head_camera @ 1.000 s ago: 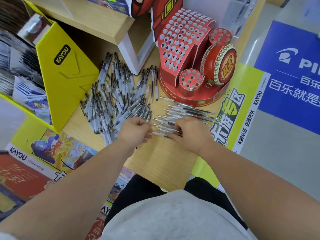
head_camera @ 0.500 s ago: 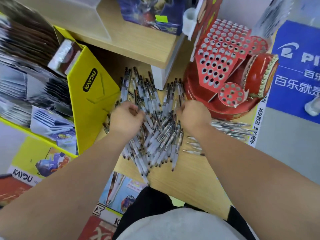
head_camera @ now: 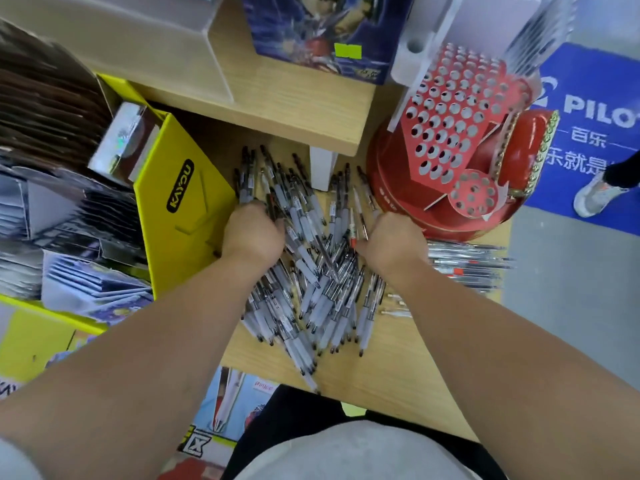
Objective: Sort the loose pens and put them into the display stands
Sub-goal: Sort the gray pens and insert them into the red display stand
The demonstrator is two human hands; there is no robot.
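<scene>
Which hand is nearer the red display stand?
Right. The right hand is at the base of the red display stand; the left hand is across the pen pile, beside the yellow KAYOU box.

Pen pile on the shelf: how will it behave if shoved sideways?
Probably scatters rather than sliding as one: the pens lie loose and crossed. Round barrels likely roll on the smooth wooden shelf. Each looks stiff and light.

Clear plastic pens (head_camera: pixel 322 289), matt wood-grain tabletop (head_camera: pixel 398 368), red card display stand (head_camera: pixel 408 202), glossy yellow box (head_camera: pixel 180 237)
</scene>
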